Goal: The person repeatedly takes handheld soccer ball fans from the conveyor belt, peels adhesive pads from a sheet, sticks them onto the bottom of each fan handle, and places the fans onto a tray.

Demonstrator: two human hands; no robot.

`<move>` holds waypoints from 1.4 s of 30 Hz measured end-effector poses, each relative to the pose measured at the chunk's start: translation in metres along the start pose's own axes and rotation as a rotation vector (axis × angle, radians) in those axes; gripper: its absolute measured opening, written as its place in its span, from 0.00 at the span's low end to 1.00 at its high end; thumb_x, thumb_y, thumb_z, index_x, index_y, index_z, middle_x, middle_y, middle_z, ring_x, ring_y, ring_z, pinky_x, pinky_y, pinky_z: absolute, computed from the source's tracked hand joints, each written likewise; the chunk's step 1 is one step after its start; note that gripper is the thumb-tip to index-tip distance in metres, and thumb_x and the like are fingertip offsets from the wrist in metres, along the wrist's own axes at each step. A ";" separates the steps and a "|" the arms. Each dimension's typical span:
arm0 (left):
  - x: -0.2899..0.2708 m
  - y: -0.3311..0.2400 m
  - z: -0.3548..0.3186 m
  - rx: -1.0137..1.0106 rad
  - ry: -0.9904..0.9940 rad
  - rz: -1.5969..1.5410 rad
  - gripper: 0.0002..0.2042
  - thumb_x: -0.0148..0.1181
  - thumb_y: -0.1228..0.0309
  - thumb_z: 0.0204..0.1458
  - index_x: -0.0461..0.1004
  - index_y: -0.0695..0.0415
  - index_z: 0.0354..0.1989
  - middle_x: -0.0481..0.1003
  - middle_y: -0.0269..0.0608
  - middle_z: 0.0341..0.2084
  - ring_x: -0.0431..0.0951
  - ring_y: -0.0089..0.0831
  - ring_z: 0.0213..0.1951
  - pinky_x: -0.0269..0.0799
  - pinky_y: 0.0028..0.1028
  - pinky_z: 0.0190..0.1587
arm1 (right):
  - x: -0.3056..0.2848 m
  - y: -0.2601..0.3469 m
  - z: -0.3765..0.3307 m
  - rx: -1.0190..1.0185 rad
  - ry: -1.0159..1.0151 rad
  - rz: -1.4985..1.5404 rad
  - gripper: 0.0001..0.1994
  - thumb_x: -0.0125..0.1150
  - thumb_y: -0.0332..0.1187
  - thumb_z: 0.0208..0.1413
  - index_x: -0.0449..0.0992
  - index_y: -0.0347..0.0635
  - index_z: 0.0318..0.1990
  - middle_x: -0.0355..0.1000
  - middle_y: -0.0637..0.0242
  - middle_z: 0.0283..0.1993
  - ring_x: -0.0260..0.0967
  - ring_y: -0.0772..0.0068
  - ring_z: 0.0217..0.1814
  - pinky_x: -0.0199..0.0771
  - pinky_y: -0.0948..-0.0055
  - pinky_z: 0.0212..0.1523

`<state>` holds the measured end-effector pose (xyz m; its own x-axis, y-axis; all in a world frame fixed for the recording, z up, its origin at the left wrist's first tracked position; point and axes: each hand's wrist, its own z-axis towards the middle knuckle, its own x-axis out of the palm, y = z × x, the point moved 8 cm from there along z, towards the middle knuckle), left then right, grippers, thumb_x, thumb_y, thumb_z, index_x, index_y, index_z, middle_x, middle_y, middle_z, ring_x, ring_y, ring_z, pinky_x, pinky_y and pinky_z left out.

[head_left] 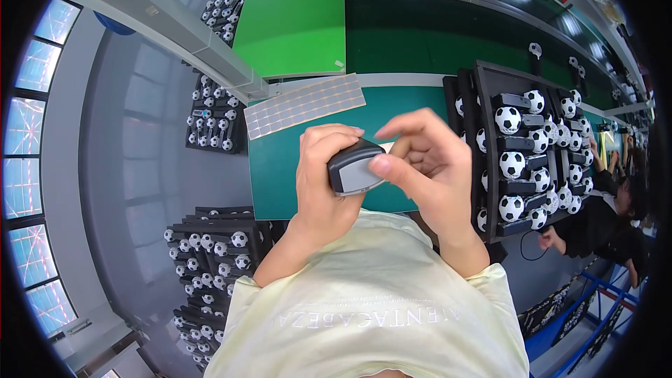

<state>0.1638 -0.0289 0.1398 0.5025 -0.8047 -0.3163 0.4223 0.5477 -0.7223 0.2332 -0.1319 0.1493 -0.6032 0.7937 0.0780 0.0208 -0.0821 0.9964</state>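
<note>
The person's left hand [323, 185] is wrapped around a small dark grey plastic device with a pale grey face [353, 168], fingers closed on it so its lower end is hidden in the palm. The right hand [427, 168] is loosely open, its thumb pressing the device's face; whether anything lies under the thumb cannot be made out. Both hang over the near edge of the green mat [280, 168] on the worktop. A grey sheet of small square labels [304, 105] lies at the mat's far left corner. A black tray of black-and-white football-shaped pieces [521, 150] stands at the right edge, partly covered by the right hand.
</note>
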 end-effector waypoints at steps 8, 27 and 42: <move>0.004 0.008 -0.002 0.011 -0.010 -0.027 0.26 0.62 0.83 0.34 0.60 0.58 0.44 0.67 0.49 0.38 0.69 0.42 0.41 0.62 0.36 0.43 | 0.005 -0.015 0.004 0.171 0.058 0.139 0.13 0.65 0.29 0.47 0.66 0.35 0.36 0.68 0.70 0.24 0.58 0.91 0.20 0.54 0.89 0.18; 0.086 0.085 -0.045 0.203 0.688 0.688 0.32 0.62 0.75 0.36 0.58 0.59 0.54 0.63 0.47 0.49 0.59 0.44 0.56 0.50 0.49 0.58 | -0.026 -0.223 -0.016 0.659 -0.064 0.822 0.16 0.58 0.42 0.53 0.69 0.39 0.42 0.71 0.68 0.27 0.64 0.82 0.19 0.57 0.87 0.16; -0.039 0.176 -0.226 -0.703 0.730 0.574 0.28 0.61 0.69 0.45 0.61 0.59 0.56 0.61 0.52 0.55 0.55 0.50 0.60 0.51 0.45 0.60 | -0.261 -0.322 0.192 0.227 -0.647 -0.213 0.32 0.61 0.28 0.47 0.58 0.48 0.61 0.66 0.56 0.46 0.67 0.61 0.40 0.71 0.64 0.42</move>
<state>0.0483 0.0466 -0.1139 -0.1664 -0.5462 -0.8209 -0.3526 0.8105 -0.4678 0.5376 -0.1969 -0.1851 -0.0204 0.9825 -0.1852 0.1634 0.1860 0.9689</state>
